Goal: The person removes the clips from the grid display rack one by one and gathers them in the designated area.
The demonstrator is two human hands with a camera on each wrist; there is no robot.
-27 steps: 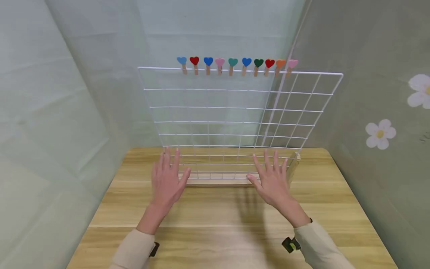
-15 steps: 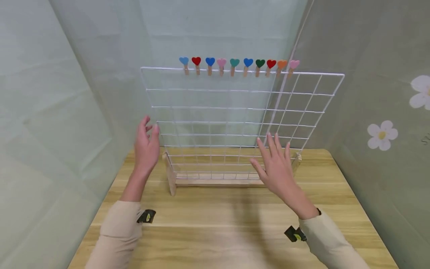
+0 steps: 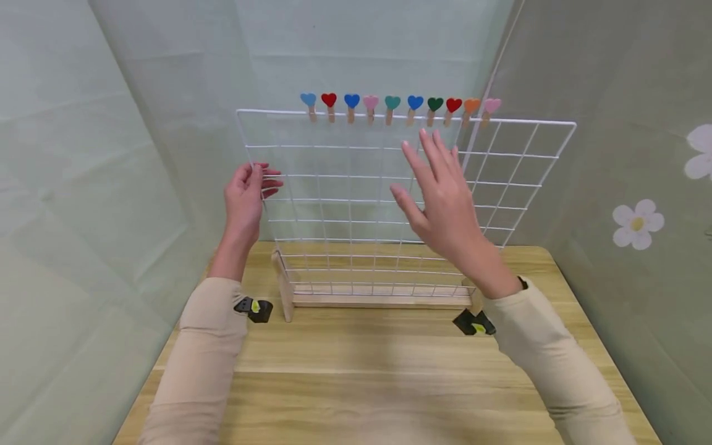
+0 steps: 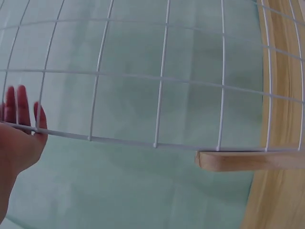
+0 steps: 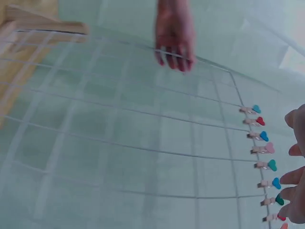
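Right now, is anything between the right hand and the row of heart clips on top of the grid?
Nothing visible. The right hand is raised, fingers straight, just below the heart clips on the wire grid's top edge, with open air between.

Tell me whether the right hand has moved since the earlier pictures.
Yes. The right hand has risen from the wooden base of the white wire grid, and is now open just below the row of heart clothespins on the top wire.
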